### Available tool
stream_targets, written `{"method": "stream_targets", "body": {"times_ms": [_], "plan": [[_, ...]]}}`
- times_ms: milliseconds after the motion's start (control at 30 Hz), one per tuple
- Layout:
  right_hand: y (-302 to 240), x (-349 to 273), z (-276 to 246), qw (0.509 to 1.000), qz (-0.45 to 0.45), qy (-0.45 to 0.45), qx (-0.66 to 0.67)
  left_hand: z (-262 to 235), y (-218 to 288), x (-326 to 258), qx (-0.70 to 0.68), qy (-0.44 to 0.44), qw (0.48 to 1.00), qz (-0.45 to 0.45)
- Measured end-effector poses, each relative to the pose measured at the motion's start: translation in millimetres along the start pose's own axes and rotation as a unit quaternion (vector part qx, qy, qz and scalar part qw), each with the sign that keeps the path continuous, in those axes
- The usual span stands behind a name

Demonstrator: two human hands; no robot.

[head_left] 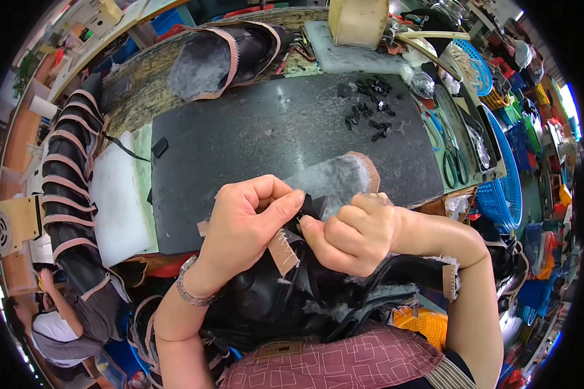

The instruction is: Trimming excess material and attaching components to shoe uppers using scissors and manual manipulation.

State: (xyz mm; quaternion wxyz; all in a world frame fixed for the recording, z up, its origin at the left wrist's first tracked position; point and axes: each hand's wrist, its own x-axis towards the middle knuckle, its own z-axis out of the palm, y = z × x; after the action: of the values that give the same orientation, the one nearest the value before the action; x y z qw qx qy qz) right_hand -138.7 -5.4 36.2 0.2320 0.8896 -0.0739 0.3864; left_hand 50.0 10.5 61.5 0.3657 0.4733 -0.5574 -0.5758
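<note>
A black leather boot upper (pixel 256 292) with grey fur lining (pixel 337 178) lies across my lap and over the near edge of the work board. A tan stitched strip (pixel 283 253) runs along part of its edge. My left hand (pixel 246 223) pinches the dark edge of the upper between thumb and bent fingers. Close beside it, my right hand (pixel 353 236) is closed in a fist, its thumb tip against the same spot. Whatever small thing the right fingers grip is hidden. A narrow gap separates the two thumbs.
Small black scraps (pixel 370 107) lie on the dark board (pixel 240 142). Green-handled scissors (pixel 457 165) rest to its right, near a blue basket (pixel 499 194). Overlapping uppers (pixel 71 168) line the left side; another fur-lined upper (pixel 201 61) lies beyond. A person (pixel 65 324) works at lower left.
</note>
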Motion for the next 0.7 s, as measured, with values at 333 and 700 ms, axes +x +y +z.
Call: {"method": "stream_targets", "body": {"times_ms": [333,700], "plan": [[1,-7,2,0.997,-0.045,0.025,0.054,-1,-11,2,-0.062,-0.032,0.998,-0.007],[1,-9,3,0.999,-0.011,0.026,0.022,-1,-5,4,-0.057,-0.033,0.997,-0.045]]}}
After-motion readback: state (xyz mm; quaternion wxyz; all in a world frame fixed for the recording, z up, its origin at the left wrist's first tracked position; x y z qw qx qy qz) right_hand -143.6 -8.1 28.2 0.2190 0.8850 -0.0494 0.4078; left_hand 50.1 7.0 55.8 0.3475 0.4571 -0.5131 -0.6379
